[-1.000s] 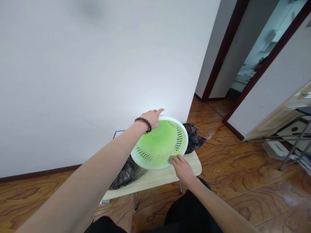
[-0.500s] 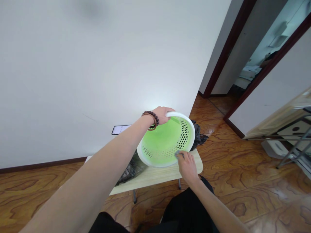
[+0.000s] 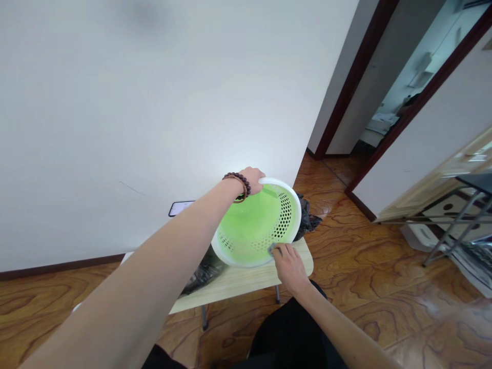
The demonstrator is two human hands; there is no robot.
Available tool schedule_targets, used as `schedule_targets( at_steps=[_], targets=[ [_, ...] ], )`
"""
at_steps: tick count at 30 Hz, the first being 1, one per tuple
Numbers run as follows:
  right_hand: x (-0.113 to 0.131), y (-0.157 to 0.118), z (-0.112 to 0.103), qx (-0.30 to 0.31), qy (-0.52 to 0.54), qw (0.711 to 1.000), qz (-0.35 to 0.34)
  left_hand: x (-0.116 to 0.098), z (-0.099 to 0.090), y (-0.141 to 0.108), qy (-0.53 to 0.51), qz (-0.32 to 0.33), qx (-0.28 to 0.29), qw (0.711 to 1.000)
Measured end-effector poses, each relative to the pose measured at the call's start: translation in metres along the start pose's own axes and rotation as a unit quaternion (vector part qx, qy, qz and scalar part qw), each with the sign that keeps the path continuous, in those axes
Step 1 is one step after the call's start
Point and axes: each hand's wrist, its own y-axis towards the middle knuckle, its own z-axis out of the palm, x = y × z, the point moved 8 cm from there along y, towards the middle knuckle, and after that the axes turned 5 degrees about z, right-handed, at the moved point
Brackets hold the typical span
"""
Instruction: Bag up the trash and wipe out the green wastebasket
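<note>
A green perforated basket (image 3: 253,220) with a white rim is tilted over the light wooden table, its opening toward me. My left hand (image 3: 252,179), with beaded bracelets at the wrist, grips the rim at the far side. At the near right edge of the basket, my right hand (image 3: 288,264) is closed on a small greyish thing (image 3: 272,249), too small to name, against the inside near the rim.
Black plastic bags lie on the table (image 3: 246,282), one right of the basket (image 3: 306,219), one left (image 3: 205,271). A phone (image 3: 180,207) rests by the wall (image 3: 115,128). A metal-legged stand (image 3: 461,220) and a doorway are at right.
The view has shifted slightly, so the whole scene sits further left. Both hands remain at the basket, with my right hand still at its near right edge.
</note>
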Motion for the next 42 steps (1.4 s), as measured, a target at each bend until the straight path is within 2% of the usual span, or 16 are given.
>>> schedule_targets(
  at_steps=[4,9,12,15,17,20,23,25,28,30,32,34,39,42],
  targets=[
    [0.004,-0.003,-0.007,-0.011,0.008,1.0,-0.001,0.008,-0.007,0.003,0.006,-0.009,-0.008,1.0],
    [0.004,-0.002,-0.008,-0.018,0.02,1.0,-0.005,0.013,-0.006,0.005,-0.008,-0.003,-0.017,1.0],
    [-0.009,0.006,-0.016,-0.033,0.013,0.999,0.004,0.013,-0.007,0.005,-0.011,-0.004,-0.021,1.0],
    [-0.03,0.015,-0.029,-0.063,-0.005,0.997,0.041,0.014,-0.007,0.004,-0.032,-0.012,-0.022,0.999],
    [-0.035,0.017,-0.032,-0.074,-0.01,0.995,0.069,0.013,-0.007,0.003,-0.049,-0.012,-0.025,0.998],
    [-0.015,0.01,-0.021,-0.06,0.024,0.994,0.082,0.01,-0.008,0.004,-0.067,-0.007,-0.033,0.997],
    [0.021,-0.002,-0.007,-0.029,0.102,0.992,0.062,0.009,-0.009,0.004,-0.074,-0.011,-0.036,0.997],
    [0.033,-0.005,-0.003,-0.011,0.131,0.991,0.04,0.01,-0.01,0.003,-0.073,-0.017,-0.035,0.997],
    [0.016,0.003,-0.011,-0.017,0.101,0.994,0.036,0.011,-0.013,-0.001,-0.067,-0.027,-0.035,0.997],
    [-0.009,0.011,-0.021,-0.044,0.066,0.994,0.075,0.012,-0.015,-0.002,-0.067,-0.031,-0.036,0.997],
    [-0.023,0.015,-0.025,-0.063,0.06,0.989,0.119,0.011,-0.016,-0.003,-0.073,-0.03,-0.04,0.996],
    [-0.014,0.013,-0.022,-0.058,0.1,0.984,0.132,0.011,-0.016,-0.002,-0.078,-0.031,-0.044,0.996],
    [0.05,-0.007,-0.006,-0.028,0.273,0.957,0.097,0.012,-0.016,-0.002,-0.08,-0.043,-0.046,0.995],
    [0.053,-0.009,-0.005,-0.022,0.275,0.958,0.078,0.015,-0.014,-0.002,-0.083,-0.053,-0.045,0.994]
  ],
)
